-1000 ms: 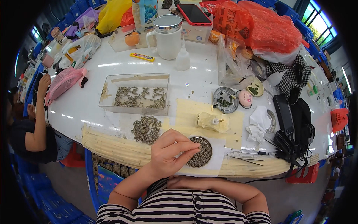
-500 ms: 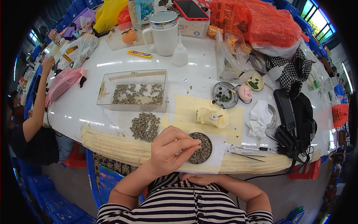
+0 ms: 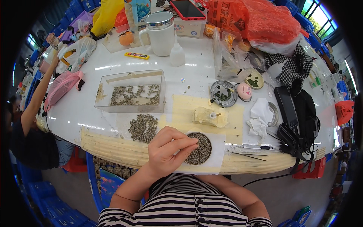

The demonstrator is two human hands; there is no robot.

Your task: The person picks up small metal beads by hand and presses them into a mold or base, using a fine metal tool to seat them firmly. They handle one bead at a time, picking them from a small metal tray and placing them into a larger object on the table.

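My left hand (image 3: 169, 151) is closed in a pinch, thumb and forefinger together, above the left rim of a round dish (image 3: 200, 153). Small grey-brown pieces fill that dish. What the fingertips hold is too small to make out. My right forearm (image 3: 236, 191) crosses low in front of the striped shirt; its hand is hidden at the table's edge. Left of the dish lies a loose pile of similar pieces (image 3: 143, 128). Beyond it, a clear rectangular box (image 3: 130, 108) holds more of them. A pale yellowish block with a small peg (image 3: 210, 117) sits behind the dish.
Several things stand farther back: a white lidded mug (image 3: 160, 39), a squeeze bottle (image 3: 177, 56) and a yellow case (image 3: 137, 56). Right are a dish of dark green bits (image 3: 224, 94), crumpled tissue (image 3: 261, 113), a cutter knife (image 3: 261, 147) and a black bag (image 3: 302, 121). Another person's arm (image 3: 36, 96) reaches in at left.
My right hand has drawn back out of sight at the table's edge. The left keeps its pinch beside the dish. The whole view has shifted slightly.
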